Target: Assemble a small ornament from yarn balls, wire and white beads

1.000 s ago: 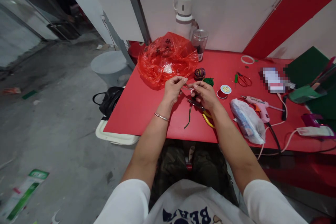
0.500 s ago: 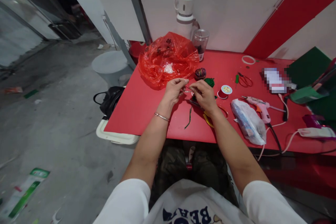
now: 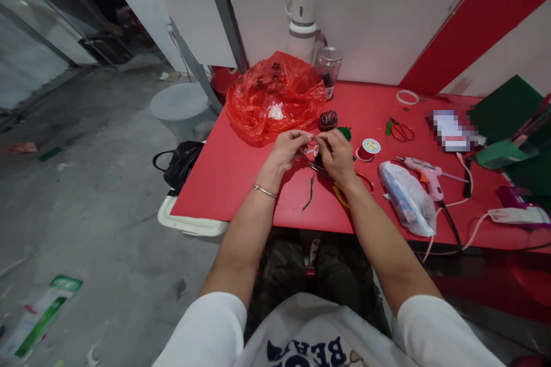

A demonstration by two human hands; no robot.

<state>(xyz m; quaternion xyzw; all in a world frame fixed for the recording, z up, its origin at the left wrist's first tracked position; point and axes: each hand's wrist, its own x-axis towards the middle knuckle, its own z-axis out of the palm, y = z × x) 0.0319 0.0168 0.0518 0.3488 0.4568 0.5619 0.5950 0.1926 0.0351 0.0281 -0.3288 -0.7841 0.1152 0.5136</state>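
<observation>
My left hand (image 3: 289, 149) and my right hand (image 3: 337, 153) meet above the red table (image 3: 224, 178), fingertips pinched together on a small clear beaded piece (image 3: 310, 150) held between them. A thin bracelet circles my left wrist. Just under my right hand lie yellow-handled scissors (image 3: 340, 192) and a green wire stem (image 3: 310, 190). Behind the hands sit a crumpled red plastic bag (image 3: 273, 97) with clear beads in it, a multicoloured thread ball (image 3: 328, 120) and a green ball (image 3: 344, 132).
A red thread spool (image 3: 367, 149), small red scissors (image 3: 400, 130), a pink glue gun (image 3: 424, 173) with its cord, and a plastic packet (image 3: 407, 199) lie to the right. A white jug (image 3: 302, 11) and clear jar (image 3: 328, 69) stand at the wall. A black bag (image 3: 178, 163) sits on the floor at left.
My hands have drawn a little closer together, the right fingertips sliding left toward the left hand's pinch. Everything on the table stays put.
</observation>
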